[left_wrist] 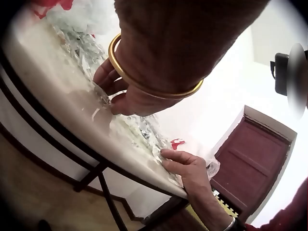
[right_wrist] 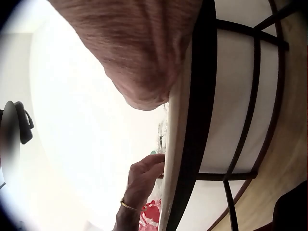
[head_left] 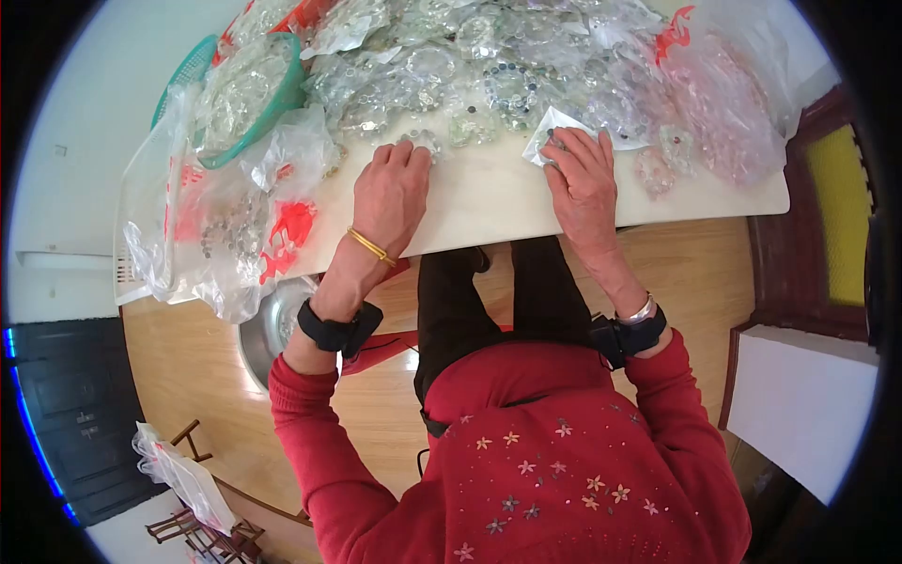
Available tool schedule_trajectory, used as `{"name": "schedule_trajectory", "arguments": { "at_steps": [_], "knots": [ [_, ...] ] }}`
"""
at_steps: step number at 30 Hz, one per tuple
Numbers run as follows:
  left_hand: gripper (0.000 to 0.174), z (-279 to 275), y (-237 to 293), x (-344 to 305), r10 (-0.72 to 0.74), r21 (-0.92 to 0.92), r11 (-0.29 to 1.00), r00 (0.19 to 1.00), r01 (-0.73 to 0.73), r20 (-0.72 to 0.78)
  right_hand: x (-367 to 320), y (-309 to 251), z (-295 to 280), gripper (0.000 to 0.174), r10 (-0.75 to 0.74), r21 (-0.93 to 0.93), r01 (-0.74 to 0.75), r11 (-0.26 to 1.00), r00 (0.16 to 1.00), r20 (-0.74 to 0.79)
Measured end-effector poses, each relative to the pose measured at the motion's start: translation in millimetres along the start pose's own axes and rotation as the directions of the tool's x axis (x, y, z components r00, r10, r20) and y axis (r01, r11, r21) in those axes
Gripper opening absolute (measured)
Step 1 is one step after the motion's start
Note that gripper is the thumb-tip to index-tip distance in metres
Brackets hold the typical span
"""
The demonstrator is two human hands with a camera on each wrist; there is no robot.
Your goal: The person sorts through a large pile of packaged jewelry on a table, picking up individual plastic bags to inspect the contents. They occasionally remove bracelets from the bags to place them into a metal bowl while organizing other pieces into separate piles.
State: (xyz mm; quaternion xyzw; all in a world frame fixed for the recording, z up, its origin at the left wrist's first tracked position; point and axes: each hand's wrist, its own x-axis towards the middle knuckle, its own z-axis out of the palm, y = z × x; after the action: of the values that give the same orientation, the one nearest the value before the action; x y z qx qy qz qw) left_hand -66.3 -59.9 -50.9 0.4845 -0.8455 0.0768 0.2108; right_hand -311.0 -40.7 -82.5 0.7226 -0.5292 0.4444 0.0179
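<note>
At the near edge of the pile, my left hand (head_left: 393, 193), with a gold bangle, pinches a small clear plastic packet (head_left: 423, 141) between thumb and fingertips. The left wrist view shows this clear packet (left_wrist: 102, 94) low over the tabletop. Farther right, my right hand (head_left: 584, 183) bends over a white-backed packet (head_left: 556, 120), fingers and thumb at its near edge; small dark beads show by the fingertips. Between the hands lie a packet with pale green beads (head_left: 472, 125) and a bracelet of dark beads (head_left: 512, 94) in clear plastic.
Many clear bead packets (head_left: 413, 75) cover the far side of the pale table (head_left: 489, 202). A green basket (head_left: 287, 89) of packets and plastic bags with red print (head_left: 287, 235) stand left. At right are a bag of pink items (head_left: 723, 113) and a loose pink packet (head_left: 653, 174).
</note>
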Motion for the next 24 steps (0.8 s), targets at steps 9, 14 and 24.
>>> {"name": "schedule_trajectory", "arguments": {
  "at_steps": [9,14,24],
  "knots": [
    [0.026,13,-17,22,-0.186,-0.543,0.829,0.982,0.135,-0.039,1,-1,1,0.022,-0.012,0.000,0.012,1.000,1.000,0.007],
    [0.035,16,-71,53,-0.276,-0.013,0.958,0.909,0.286,-0.314,-1,0,0,0.022,-0.005,-0.002,0.005,1.000,1.000,0.010],
    [0.040,-4,-126,103,-0.367,0.133,0.925,0.928,0.357,0.060,0,0,1,0.024,-0.005,0.006,0.005,1.000,1.000,0.014]
  ]
}}
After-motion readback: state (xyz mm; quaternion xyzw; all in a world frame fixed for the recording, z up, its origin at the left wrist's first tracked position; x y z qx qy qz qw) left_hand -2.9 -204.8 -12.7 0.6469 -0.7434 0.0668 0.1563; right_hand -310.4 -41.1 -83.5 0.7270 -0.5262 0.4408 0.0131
